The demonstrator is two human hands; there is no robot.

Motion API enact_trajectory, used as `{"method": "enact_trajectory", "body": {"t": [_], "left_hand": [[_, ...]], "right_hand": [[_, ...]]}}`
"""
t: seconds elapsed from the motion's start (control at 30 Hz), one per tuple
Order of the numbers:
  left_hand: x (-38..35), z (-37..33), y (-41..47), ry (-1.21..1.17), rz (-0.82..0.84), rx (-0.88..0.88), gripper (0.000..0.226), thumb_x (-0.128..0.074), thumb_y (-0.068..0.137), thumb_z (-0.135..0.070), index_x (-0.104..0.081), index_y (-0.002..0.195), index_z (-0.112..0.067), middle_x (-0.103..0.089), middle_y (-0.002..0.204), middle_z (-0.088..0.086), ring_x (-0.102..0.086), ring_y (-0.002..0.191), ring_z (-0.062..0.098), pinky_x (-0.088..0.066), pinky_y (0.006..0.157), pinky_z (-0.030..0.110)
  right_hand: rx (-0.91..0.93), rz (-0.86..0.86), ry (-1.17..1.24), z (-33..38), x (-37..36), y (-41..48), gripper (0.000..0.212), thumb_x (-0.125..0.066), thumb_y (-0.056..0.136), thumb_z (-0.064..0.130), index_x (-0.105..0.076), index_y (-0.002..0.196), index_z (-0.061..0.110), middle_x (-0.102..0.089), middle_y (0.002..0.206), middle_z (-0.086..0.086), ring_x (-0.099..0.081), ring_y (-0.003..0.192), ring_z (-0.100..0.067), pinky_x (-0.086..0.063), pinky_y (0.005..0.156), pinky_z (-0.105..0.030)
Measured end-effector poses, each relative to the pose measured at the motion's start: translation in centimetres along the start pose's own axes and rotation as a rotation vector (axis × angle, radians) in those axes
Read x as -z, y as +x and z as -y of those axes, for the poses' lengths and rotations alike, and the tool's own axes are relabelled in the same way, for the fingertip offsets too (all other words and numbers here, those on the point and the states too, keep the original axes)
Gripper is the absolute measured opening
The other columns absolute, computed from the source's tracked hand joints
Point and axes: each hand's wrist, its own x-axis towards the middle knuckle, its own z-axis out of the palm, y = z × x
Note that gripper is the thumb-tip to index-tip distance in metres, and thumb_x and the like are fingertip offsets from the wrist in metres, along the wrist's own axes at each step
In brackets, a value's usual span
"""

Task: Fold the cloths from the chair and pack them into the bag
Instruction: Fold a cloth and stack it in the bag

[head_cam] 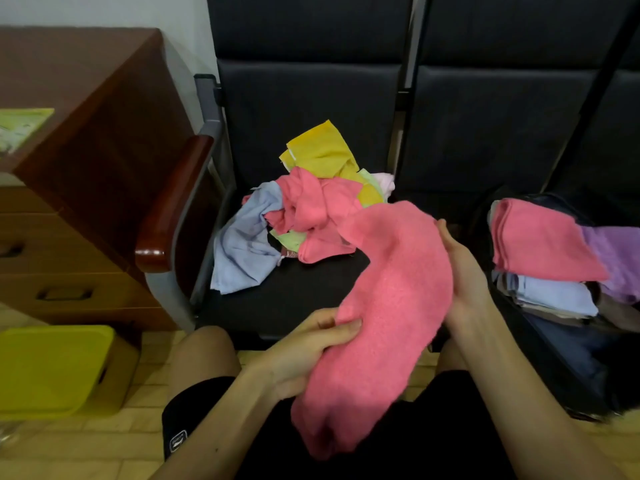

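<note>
A long pink cloth [388, 306] hangs between my hands above my lap. My left hand [311, 344] grips its left edge, thumb on top of the fabric. My right hand [460, 271] lies flat against the cloth's right edge with its fingers straight. Behind them, on the black chair seat [294, 299], is a loose pile of cloths [304, 206]: pink, yellow, light blue and pale green. At the right, a dark bag [561, 344] stands open with folded cloths [540, 244] in it, pink on top, then purple and light blue.
A brown wooden desk with drawers [69, 168] stands at the left, next to the chair's wooden armrest [173, 202]. A yellow-green bin [52, 368] sits on the tiled floor below it. A second black chair [502, 126] is behind the bag.
</note>
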Motion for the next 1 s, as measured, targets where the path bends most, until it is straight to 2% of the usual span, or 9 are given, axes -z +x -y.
{"method": "enact_trajectory", "body": {"t": [0.13,0.27,0.4,0.5,0.63,0.7,0.77,0.87,1.0], "left_hand": [[-0.8,-0.9,0.7,-0.069,-0.217,-0.097,0.035,-0.067,0.083,-0.026,-0.071,0.112,-0.007,-0.074,0.106,0.012,-0.071,0.096,0.019,-0.056,0.083,0.030],[-0.8,-1.6,1.3,0.012,-0.379,-0.208,0.016,-0.058,0.097,-0.032,-0.063,0.111,-0.026,-0.072,0.109,-0.003,-0.069,0.097,0.008,-0.055,0.080,0.022],[-0.8,-1.6,1.5,0.153,-0.444,-0.253,0.017,-0.057,0.095,-0.044,-0.053,0.111,-0.039,-0.060,0.119,-0.013,-0.060,0.112,0.006,-0.050,0.101,0.032],[-0.6,-2.0,1.4,0.235,-0.447,-0.284,0.064,-0.066,0.079,-0.061,-0.050,0.134,-0.032,-0.057,0.135,-0.006,-0.057,0.123,0.014,-0.046,0.107,0.042],[0.2,-2.9,1.2,0.236,-0.424,-0.336,0.030,-0.061,0.094,-0.016,-0.056,0.120,-0.030,-0.064,0.121,-0.008,-0.061,0.114,0.007,-0.048,0.100,0.028],[0.4,-3.6,0.8,0.200,-0.351,-0.339,0.035,-0.060,0.093,-0.005,-0.058,0.118,-0.029,-0.069,0.119,-0.004,-0.064,0.113,0.014,-0.051,0.099,0.031],[0.4,-4.1,0.6,0.150,-0.289,-0.346,0.035,-0.059,0.094,-0.004,-0.059,0.124,-0.023,-0.072,0.117,-0.003,-0.067,0.110,0.015,-0.055,0.094,0.032],[0.4,-4.8,0.8,0.148,-0.267,-0.380,0.040,-0.062,0.090,-0.015,-0.058,0.130,-0.017,-0.070,0.123,0.001,-0.066,0.115,0.017,-0.053,0.097,0.032],[0.6,-6.0,1.1,0.281,-0.292,-0.454,0.036,-0.062,0.090,-0.019,-0.059,0.125,-0.023,-0.072,0.118,-0.008,-0.066,0.113,0.011,-0.055,0.091,0.025]], "right_hand": [[-0.146,0.066,-0.012,-5.5,1.1,-1.4,0.092,-0.039,0.080,0.083,-0.072,0.119,0.006,-0.068,0.123,-0.020,-0.067,0.111,-0.033,-0.059,0.087,-0.043],[-0.310,0.141,-0.097,-10.3,3.0,-3.0,0.120,-0.094,0.040,0.058,-0.055,0.136,-0.002,-0.043,0.144,-0.034,-0.042,0.136,-0.045,-0.042,0.102,-0.038],[-0.096,0.235,-0.277,-9.1,2.6,-3.0,0.056,-0.080,0.079,0.035,-0.067,0.125,0.007,-0.065,0.128,-0.019,-0.060,0.123,-0.031,-0.041,0.107,-0.045],[0.057,0.147,-0.447,-8.0,2.5,-3.0,0.037,-0.067,0.084,0.033,-0.072,0.112,0.009,-0.075,0.105,-0.011,-0.070,0.103,-0.026,-0.053,0.093,-0.047],[0.186,0.040,-0.551,-6.2,2.2,-2.7,0.024,-0.050,0.099,0.024,-0.071,0.106,0.013,-0.077,0.096,-0.008,-0.072,0.088,-0.019,-0.060,0.072,-0.033],[0.211,-0.046,-0.442,-4.7,1.8,-2.4,0.025,-0.050,0.101,0.024,-0.071,0.100,0.012,-0.077,0.093,-0.006,-0.072,0.085,-0.016,-0.060,0.073,-0.030],[0.174,-0.065,-0.411,-4.0,1.7,-2.2,0.026,-0.051,0.102,0.030,-0.071,0.103,0.013,-0.076,0.095,-0.003,-0.072,0.089,-0.015,-0.059,0.079,-0.032],[0.125,0.090,-0.655,-4.4,1.3,-3.0,0.021,-0.058,0.095,0.035,-0.067,0.104,0.018,-0.074,0.098,0.000,-0.070,0.090,-0.015,-0.054,0.079,-0.032],[0.353,0.032,-0.587,-2.2,1.0,-2.8,0.027,-0.071,0.083,0.022,-0.070,0.105,0.006,-0.076,0.098,-0.010,-0.071,0.089,-0.020,-0.058,0.072,-0.031]]}}
